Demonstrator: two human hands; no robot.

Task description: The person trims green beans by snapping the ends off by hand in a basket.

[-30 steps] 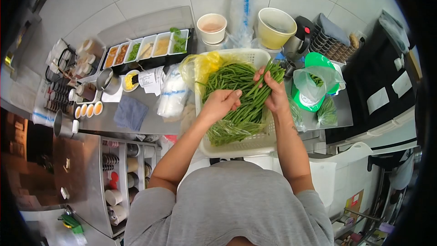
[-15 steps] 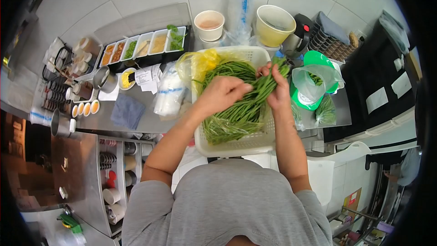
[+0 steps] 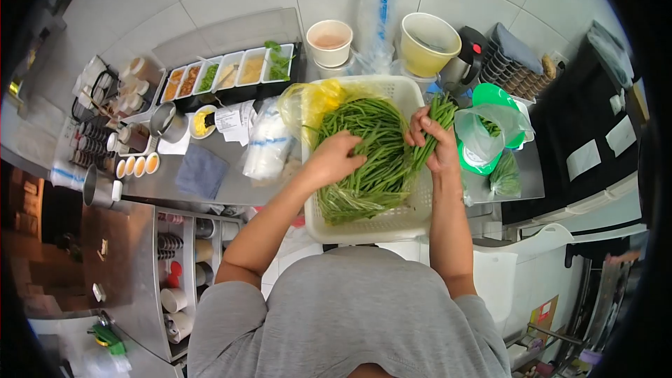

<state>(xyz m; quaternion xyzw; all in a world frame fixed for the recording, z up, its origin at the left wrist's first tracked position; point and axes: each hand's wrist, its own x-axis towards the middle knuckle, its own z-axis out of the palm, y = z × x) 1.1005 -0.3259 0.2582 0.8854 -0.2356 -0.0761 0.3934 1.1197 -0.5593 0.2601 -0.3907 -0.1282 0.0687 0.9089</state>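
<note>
My right hand (image 3: 435, 141) is closed round an upright bunch of green beans (image 3: 441, 108) at the right side of a white plastic basket (image 3: 427, 220). My left hand (image 3: 337, 159) rests at the left edge of the large pile of green beans (image 3: 381, 157) inside it. Its thumb and fingers are bent but apart, touching the pile, with the fingertips partly hidden. Under the beans lies a clear plastic bag, and a yellow plastic bag (image 3: 315, 101) is bunched at the basket's back left.
Right of the basket stands a green scale (image 3: 479, 161) with an open clear bag (image 3: 486, 129), beside a filled bag of greens (image 3: 505, 176). Tubs of toppings (image 3: 227, 70), a blue cloth (image 3: 201, 170) and wrapped plastic bags (image 3: 267, 141) lie left. Behind are a yellowish bucket (image 3: 428, 49) and a paper tub (image 3: 329, 42).
My left hand has drawn back left and down, away from the bunch to the pile. My right hand has moved slightly right, tilting the bunch more upright.
</note>
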